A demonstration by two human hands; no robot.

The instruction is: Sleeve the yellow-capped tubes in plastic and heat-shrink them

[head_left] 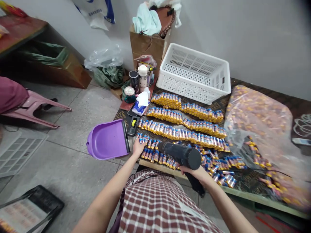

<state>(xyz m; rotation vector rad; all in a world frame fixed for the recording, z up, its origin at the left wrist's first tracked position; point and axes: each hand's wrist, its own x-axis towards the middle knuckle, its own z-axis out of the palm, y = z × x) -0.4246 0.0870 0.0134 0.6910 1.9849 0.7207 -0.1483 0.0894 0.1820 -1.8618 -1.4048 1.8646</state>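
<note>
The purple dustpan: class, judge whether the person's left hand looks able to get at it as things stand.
Probably yes. The left hand rests on the nearest row of small tubes, empty, and the purple dustpan lies right beside it on the floor with nothing between them. The right hand grips a black heat gun, well clear.

Black heat gun [181,155] up over the low board, gripped by its handle, and its fat round barrel lies nearly level, slanting up and to the left, blunt back end towards the camera. Under and beyond it, the small tubes [179,131]: blue wrappers, yellow-orange caps, packed side by side in long rows that slant down to the right. The far rows are tight and tidy. The nearest row, at the board's front edge, is shorter, its left end under flat fingers. To the right the order breaks, and loose tubes lie scattered at all angles.
</note>
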